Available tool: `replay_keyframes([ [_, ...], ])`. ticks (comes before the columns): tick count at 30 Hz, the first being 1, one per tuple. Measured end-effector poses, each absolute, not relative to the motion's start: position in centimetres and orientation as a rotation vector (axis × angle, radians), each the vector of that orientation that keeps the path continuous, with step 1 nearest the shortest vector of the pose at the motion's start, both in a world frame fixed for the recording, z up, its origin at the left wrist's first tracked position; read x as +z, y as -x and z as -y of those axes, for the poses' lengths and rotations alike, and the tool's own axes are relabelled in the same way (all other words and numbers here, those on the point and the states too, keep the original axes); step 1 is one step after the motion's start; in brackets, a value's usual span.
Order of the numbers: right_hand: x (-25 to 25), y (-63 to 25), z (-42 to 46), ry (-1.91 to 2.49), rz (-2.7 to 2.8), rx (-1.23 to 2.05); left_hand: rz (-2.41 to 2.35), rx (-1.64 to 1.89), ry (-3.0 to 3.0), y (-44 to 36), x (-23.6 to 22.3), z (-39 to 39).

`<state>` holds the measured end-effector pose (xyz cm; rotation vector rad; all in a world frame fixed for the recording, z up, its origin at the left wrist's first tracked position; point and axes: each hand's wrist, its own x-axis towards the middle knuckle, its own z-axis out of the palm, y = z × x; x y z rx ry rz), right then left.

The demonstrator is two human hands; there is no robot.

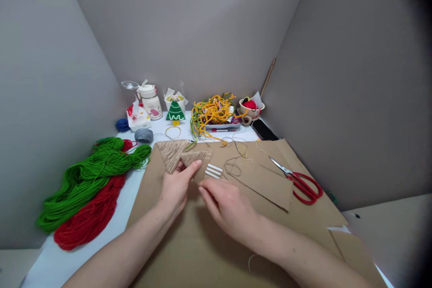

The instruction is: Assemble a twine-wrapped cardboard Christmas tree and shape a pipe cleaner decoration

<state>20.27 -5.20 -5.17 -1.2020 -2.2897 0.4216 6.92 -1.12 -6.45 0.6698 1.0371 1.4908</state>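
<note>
My left hand (177, 184) is closed on a cardboard triangle (193, 157) partly wrapped in brown twine, thumb on top and fingers underneath. A second twine-wrapped triangle (170, 153) lies just left of it, touching or overlapping it. At the held piece's lower right edge, my right hand (229, 204) pinches thumb and forefinger together; what is between them is too small to make out. Three white strips (213, 171) lie on the cardboard beyond my right knuckles. From there a length of brown twine (259, 192) runs out to the right.
Red-handled scissors (305, 186) lie open on the cardboard sheet (162, 243) at right. Green yarn (91, 175) and red yarn (94, 216) heap at left. Behind stand a felt tree (175, 112), a white bottle (150, 101), a tray of orange yarn (216, 112) and a bowl (251, 107).
</note>
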Motion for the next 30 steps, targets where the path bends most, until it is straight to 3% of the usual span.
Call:
replay_keyframes([
  [4,-4.0,-22.0,3.8,1.262,2.204,0.347,-0.991,1.417,-0.727,-6.9,-6.8,1.0],
  [19,-2.0,-26.5,0.4,1.313,1.993,0.567,-0.904,1.161,-0.744,-7.2,-5.5,2.5],
  [30,-3.2,-26.9,-1.5,1.236,1.829,1.173,-0.881,1.105,-0.653,-7.2,-5.5,2.9],
])
